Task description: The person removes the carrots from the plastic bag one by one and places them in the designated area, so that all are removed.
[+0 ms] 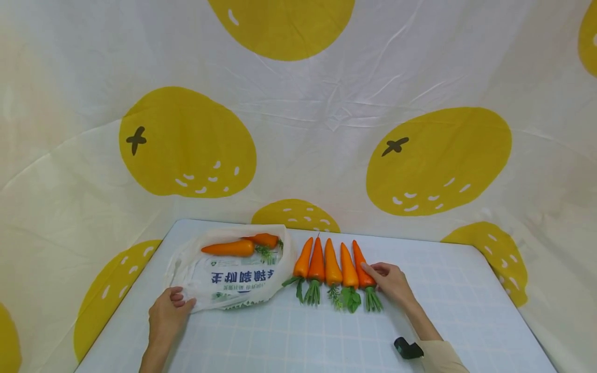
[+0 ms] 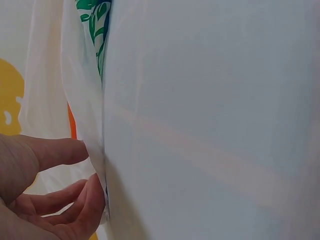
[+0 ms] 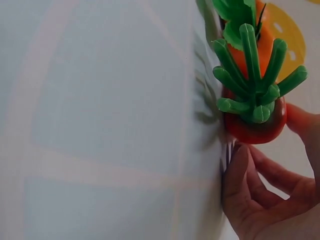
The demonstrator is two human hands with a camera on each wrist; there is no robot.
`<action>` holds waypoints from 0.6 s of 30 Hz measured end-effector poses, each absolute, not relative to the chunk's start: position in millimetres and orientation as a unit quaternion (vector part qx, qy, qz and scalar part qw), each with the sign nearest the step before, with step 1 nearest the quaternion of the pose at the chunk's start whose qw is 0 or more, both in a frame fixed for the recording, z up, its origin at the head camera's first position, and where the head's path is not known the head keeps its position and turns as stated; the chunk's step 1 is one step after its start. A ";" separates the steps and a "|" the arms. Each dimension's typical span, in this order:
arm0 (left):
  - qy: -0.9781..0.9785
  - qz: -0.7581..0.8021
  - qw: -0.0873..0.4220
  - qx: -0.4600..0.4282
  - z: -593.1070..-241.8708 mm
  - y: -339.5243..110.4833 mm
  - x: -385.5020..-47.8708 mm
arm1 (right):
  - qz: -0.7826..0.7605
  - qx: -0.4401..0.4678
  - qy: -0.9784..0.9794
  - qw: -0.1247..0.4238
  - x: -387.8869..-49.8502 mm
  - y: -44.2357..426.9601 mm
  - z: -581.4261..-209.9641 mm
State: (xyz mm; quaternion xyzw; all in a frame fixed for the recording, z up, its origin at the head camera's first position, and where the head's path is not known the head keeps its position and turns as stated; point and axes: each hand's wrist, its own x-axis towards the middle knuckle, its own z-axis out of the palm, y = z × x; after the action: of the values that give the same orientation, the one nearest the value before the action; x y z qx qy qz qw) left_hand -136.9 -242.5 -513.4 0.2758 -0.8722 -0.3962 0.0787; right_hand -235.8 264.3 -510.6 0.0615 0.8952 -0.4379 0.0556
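My left hand (image 1: 169,316) is at the near left corner of a white plastic bag (image 1: 186,280) with blue and green print, its edge held between thumb and fingers (image 2: 92,205). Two orange carrots, one long (image 1: 228,248) and one partly hidden by the bag's rim (image 1: 266,239), lie in the bag. To its right, several carrots lie side by side, tips away and green tops toward me. My right hand (image 1: 392,282) grips the rightmost carrot (image 1: 358,254), a redder one with stubby green stems (image 3: 252,75). Its thumb presses one side and its curled fingers are at the other.
A pale blue checked table (image 1: 298,342) bears everything. Behind it hangs a white cloth (image 1: 317,155) printed with yellow fruit. A black device (image 1: 408,348) sits at my right wrist, by the sleeve (image 1: 440,356). A leafy-topped carrot (image 1: 349,267) lies close beside the gripped one.
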 end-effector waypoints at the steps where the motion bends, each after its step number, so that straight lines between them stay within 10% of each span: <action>1: -0.872 -0.395 0.078 0.277 -513.2 -242.2 -136.8 | -0.435 0.062 0.897 0.055 -235.6 264.1 -510.2; 18: -0.891 -0.374 0.137 0.219 -493.6 -248.8 -138.4 | -0.422 0.031 0.905 -0.031 -233.5 258.2 -502.3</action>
State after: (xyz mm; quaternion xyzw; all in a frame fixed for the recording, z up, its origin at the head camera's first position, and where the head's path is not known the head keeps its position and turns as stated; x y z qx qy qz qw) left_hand -138.4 -248.8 -493.6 0.2188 -0.8908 -0.3741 0.1365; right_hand -233.5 258.2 -502.3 0.0309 0.9055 -0.4222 -0.0305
